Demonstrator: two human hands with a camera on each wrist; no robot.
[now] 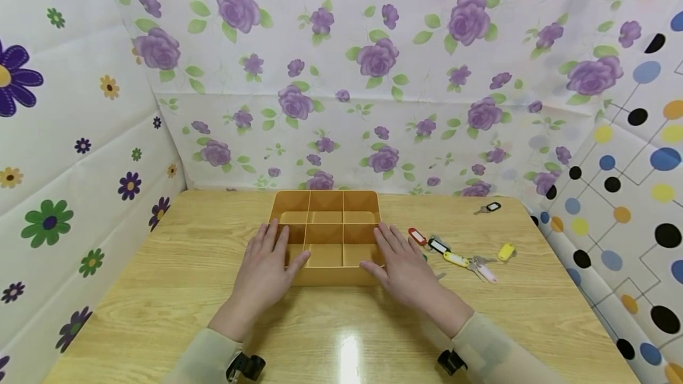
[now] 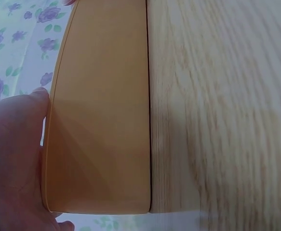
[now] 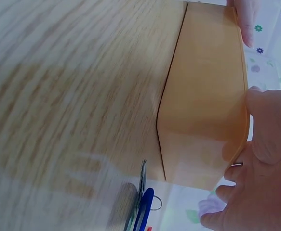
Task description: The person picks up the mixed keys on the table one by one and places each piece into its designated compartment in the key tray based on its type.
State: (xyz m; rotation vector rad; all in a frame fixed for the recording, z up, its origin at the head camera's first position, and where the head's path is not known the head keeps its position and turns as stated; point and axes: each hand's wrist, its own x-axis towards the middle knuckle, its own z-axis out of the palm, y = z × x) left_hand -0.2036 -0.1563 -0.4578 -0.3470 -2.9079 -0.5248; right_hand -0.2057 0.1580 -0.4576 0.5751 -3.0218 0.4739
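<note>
An orange-yellow organizer box (image 1: 336,277) with several compartments sits on the wooden table, and the compartments look bare inside. My left hand (image 1: 264,271) rests on its front left corner, fingers outstretched over the rim and thumb along the front edge. On the opposite corner lies my right hand (image 1: 408,271), its fingers likewise extended over the right rim. The left wrist view shows the box's smooth front wall (image 2: 99,110) beside the left thumb. In the right wrist view, a blue key tag (image 3: 144,211) with a key lies near the box's corner.
Right of the box lie tagged keys: a red tag (image 1: 417,236), a black tag (image 1: 439,246), a yellow tag (image 1: 456,259), a whitish tag (image 1: 487,273) and another yellow tag (image 1: 506,252). Farther back is a black-tagged key (image 1: 493,207). Flowered cloth (image 1: 341,76) hangs behind the table.
</note>
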